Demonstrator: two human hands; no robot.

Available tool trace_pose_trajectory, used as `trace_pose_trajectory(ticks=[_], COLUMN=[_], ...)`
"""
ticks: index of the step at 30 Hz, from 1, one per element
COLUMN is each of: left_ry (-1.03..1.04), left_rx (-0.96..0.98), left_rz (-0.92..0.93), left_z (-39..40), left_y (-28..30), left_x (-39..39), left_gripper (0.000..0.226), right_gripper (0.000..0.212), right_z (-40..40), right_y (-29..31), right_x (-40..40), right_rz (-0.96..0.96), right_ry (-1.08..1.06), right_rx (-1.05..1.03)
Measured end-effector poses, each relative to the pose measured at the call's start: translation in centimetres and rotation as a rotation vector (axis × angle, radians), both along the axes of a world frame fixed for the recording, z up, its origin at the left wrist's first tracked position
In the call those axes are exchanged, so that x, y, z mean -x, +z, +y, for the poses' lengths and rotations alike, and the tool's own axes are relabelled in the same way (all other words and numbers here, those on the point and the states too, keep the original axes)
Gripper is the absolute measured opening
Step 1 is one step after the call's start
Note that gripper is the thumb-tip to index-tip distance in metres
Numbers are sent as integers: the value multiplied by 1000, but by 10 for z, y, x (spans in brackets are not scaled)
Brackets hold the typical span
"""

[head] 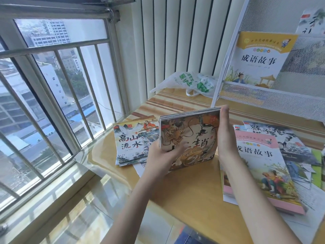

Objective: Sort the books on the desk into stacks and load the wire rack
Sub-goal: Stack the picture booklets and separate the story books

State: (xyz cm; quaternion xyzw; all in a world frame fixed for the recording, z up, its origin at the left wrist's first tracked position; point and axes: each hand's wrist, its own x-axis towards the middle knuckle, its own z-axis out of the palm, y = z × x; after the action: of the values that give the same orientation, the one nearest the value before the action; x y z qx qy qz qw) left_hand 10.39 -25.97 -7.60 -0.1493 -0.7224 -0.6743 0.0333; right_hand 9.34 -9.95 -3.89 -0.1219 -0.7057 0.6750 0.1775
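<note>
- Left hand grips the tilted stack of thin books; right hand lies flat against its right edge.
- Desk carries a pink book.
- Rack holds a yellow book.

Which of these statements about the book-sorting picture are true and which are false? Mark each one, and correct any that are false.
1. Both hands hold a bundle of thin books upright on the desk. True: the left hand grips its left edge and the right hand lies flat against its right edge.
2. The wire rack holds no books. False: a yellow-topped book stands in it.
3. A pink-covered book lies to the right of the held bundle. True.
4. The plastic bag hangs from the window bars. False: it lies on the desk beside the rack.
</note>
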Motion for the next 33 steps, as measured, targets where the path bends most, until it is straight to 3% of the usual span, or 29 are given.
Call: trace_pose_trajectory(ticks=[2,5,8,10,14,15,18,21,24,30,33], left_ry=[94,300,337,297,281,284,260,221,218,227,283], left_rx=[39,-54,-172,-176,-196,-206,-258,-347,-423,-419,-400], left_rz=[49,79,14,-11,-52,-77,-189,-277,-323,-362,-351], left_z=[-1,1,-11,-27,-56,-59,-64,-62,-67,-84,-96], left_y=[-11,-5,11,20,25,24,18,14,13,10,6], left_x=[-3,-3,5,12,19,19,20,19,20,26,28], left_gripper=[11,21,24,24,30,28,27,42,50,26,27], right_gripper=[98,45,15,16,17,19,24,18,8,5,6], right_z=[1,-3,-11,-18,-27,-28,-30,-32,-30,-5,8], right_y=[-14,-19,-11,-5,7,10,16,17,13,8,15], right_x=[-3,-2,8,11,9,8,12,19,24,31,29], right_rz=[-54,-7,67,114,82,68,76,117,138,152,193], right_ry=[17,20,99,141,278,339,368,206,107,-117,-247], right_rx=[-154,-308,-334,-222,369,424,386,299,350,341,305])
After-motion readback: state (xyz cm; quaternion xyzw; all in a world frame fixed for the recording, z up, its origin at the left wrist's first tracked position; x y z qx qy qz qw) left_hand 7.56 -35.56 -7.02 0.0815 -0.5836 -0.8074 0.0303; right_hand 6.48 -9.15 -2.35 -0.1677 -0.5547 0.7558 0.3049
